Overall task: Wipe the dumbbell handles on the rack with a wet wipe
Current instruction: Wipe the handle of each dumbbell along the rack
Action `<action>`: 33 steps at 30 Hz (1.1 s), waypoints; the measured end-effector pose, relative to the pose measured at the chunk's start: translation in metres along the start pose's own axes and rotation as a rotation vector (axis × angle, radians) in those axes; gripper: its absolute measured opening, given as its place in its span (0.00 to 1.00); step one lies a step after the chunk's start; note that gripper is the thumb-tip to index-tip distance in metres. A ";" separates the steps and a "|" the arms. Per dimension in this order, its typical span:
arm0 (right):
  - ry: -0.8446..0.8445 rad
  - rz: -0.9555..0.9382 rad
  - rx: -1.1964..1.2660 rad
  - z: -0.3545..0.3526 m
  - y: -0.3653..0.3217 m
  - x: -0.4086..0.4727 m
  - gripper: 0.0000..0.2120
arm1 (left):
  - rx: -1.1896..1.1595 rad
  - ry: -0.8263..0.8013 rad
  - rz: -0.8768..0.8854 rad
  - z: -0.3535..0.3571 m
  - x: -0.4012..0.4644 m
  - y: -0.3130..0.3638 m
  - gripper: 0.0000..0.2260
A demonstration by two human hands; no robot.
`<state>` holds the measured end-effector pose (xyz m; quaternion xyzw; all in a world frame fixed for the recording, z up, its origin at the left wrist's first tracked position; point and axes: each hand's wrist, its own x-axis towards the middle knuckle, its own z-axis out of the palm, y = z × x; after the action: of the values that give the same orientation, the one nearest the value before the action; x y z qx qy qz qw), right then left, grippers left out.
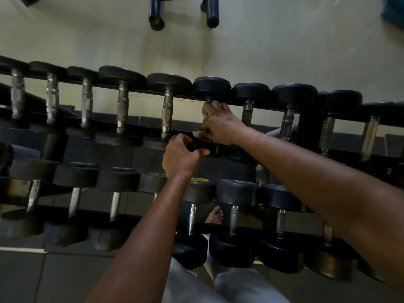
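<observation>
A two-tier rack [140,89] carries black dumbbells with metal handles. My right hand [218,124] is wrapped round the handle of one upper-row dumbbell [211,87], with a white wet wipe [197,133] poking out under the fingers. My left hand [182,155] grips that dumbbell's near black head [205,147], thumb on top. The handle itself is hidden under my right hand. The neighbouring handle [167,112] to the left looks whitish and worn.
More dumbbells fill the lower row [237,193]. A pale wall [284,51] stands behind the rack, with black padded rollers [212,12] at the top. Dark floor tiles [54,276] lie below; my bare foot [215,215] and grey trousers [240,287] show under the rack.
</observation>
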<state>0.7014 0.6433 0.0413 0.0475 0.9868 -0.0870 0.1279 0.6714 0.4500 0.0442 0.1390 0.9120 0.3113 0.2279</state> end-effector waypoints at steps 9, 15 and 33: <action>-0.113 0.046 0.021 -0.011 -0.011 0.013 0.11 | 0.002 -0.018 -0.013 -0.003 0.001 0.001 0.27; -0.005 0.082 0.131 0.000 -0.006 -0.019 0.10 | 0.015 -0.032 -0.003 -0.001 0.006 -0.001 0.26; -0.065 0.630 0.849 0.016 -0.005 -0.030 0.05 | 0.098 -0.088 -0.035 -0.004 0.009 0.011 0.26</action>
<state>0.7338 0.6331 0.0343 0.3865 0.7982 -0.4377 0.1479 0.6630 0.4600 0.0514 0.1475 0.9176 0.2556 0.2661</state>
